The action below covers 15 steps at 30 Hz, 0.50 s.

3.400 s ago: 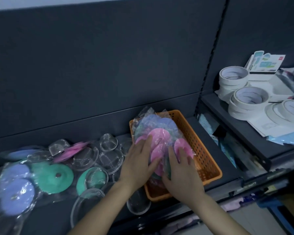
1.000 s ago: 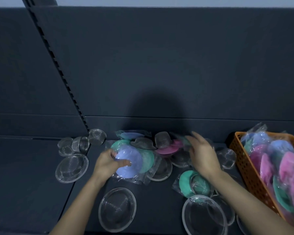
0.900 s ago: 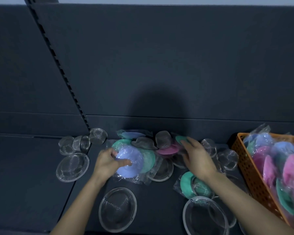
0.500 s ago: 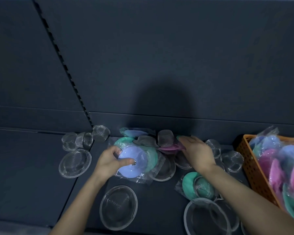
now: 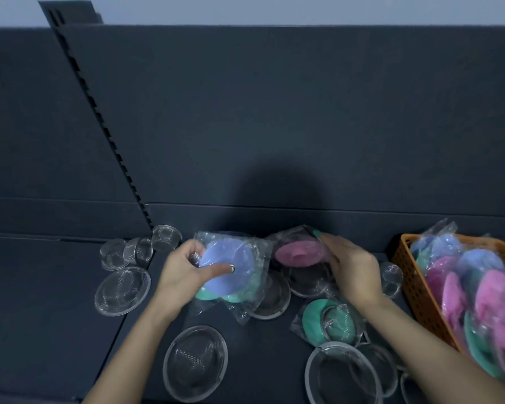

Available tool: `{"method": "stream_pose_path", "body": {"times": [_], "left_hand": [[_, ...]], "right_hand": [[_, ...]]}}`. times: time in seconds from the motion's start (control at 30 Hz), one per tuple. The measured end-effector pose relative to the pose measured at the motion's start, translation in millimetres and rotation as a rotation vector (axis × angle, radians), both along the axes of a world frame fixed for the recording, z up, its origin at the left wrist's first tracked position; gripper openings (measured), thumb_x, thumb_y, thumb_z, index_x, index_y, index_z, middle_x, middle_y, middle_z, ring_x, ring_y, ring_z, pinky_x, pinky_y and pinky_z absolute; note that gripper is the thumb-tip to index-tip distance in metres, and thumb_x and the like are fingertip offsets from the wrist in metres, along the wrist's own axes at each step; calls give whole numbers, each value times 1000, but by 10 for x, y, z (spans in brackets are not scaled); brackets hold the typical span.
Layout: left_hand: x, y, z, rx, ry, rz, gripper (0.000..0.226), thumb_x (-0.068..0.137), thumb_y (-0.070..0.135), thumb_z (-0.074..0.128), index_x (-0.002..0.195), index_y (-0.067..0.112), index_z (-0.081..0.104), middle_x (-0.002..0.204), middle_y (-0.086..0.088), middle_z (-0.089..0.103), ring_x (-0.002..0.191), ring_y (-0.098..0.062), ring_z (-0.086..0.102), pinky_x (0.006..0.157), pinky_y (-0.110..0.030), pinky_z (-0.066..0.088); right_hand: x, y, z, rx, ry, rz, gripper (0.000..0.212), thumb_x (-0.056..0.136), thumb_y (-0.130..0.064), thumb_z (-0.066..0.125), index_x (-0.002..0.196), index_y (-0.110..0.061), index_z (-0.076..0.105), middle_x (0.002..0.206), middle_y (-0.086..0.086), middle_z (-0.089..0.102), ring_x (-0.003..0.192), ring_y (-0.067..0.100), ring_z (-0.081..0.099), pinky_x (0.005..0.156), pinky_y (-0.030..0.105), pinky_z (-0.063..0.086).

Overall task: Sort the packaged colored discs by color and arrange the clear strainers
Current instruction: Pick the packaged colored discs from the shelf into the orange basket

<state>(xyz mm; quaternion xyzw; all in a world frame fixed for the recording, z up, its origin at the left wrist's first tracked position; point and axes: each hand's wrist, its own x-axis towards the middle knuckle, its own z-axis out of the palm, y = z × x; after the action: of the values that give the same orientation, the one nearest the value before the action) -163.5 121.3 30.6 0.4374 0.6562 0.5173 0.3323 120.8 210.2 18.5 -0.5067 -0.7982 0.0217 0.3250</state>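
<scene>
My left hand [image 5: 184, 272] grips a stack of packaged discs, a purple disc [image 5: 231, 266] on top with a green disc [image 5: 239, 295] under it, thumb across the purple one. My right hand [image 5: 350, 266] holds the edge of a packaged pink disc [image 5: 298, 253] lifted off the dark shelf. Another green disc [image 5: 312, 319] in its bag lies below my right wrist with a small strainer on it. Clear mesh strainers lie around: a large strainer [image 5: 196, 365] at front, one strainer [image 5: 123, 290] at left, a small strainer cluster [image 5: 140, 247] behind it.
An orange basket [image 5: 414, 287] at the right holds several bagged pink, purple and green discs. More strainers [image 5: 344, 377] lie at the front right. The dark back panel [image 5: 274, 126] rises just behind the pile. A shelf seam runs left of the strainers.
Both hands have lifted their packages: the left raised the purple and green stack, the right took hold of the pink disc and pulled it up from the pile.
</scene>
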Motion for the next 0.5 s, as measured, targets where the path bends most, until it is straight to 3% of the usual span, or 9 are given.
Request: {"method": "stream_pose_path", "body": {"times": [0.13, 0.2, 0.3, 0.37, 0.43, 0.5], "left_hand": [[196, 90, 177, 74, 33, 23, 47, 47, 30, 92, 61, 20, 49, 52, 14, 48, 45, -2, 38, 41, -15, 32], [320, 160, 233, 105, 47, 29, 45, 52, 23, 92, 63, 17, 49, 50, 17, 49, 43, 1, 39, 40, -11, 32], [505, 261, 270, 114, 51, 22, 44, 54, 25, 90, 66, 12, 50, 51, 15, 50, 44, 1, 39, 42, -12, 34], [634, 316, 280, 100, 62, 5, 47, 54, 30, 90, 70, 9, 51, 56, 12, 51, 48, -3, 42, 46, -20, 38], [769, 371, 288, 99, 71, -19, 49, 54, 32, 89, 72, 7, 51, 60, 9, 50, 51, -6, 42, 50, -26, 38], [920, 426, 303, 112, 63, -58, 49, 55, 32, 90, 71, 9, 49, 63, 8, 49, 54, -8, 41, 52, -25, 37]], "right_hand": [[129, -71, 163, -48, 190, -56, 31, 85, -3, 62, 112, -18, 70, 104, 1, 72, 89, 21, 69, 72, 32, 56], [199, -106, 262, -54, 289, -78, 28, 89, -10, 60, 112, -24, 70, 97, -12, 70, 83, 9, 66, 69, 28, 54], [332, -102, 350, -159, 503, -124, 23, 88, -17, 60, 100, -32, 73, 73, -35, 60, 68, -13, 57, 62, 8, 44], [460, -46, 330, -241, 621, -196, 21, 84, -11, 60, 82, -27, 72, 54, -22, 54, 52, -7, 46, 51, 13, 38], [594, -8, 327, -301, 694, -265, 10, 81, -4, 59, 75, -8, 66, 59, -8, 48, 58, 7, 41, 52, 24, 34], [717, -13, 365, -301, 765, -320, 12, 80, -3, 60, 75, -11, 68, 64, -2, 54, 63, 10, 45, 57, 27, 40]]}}
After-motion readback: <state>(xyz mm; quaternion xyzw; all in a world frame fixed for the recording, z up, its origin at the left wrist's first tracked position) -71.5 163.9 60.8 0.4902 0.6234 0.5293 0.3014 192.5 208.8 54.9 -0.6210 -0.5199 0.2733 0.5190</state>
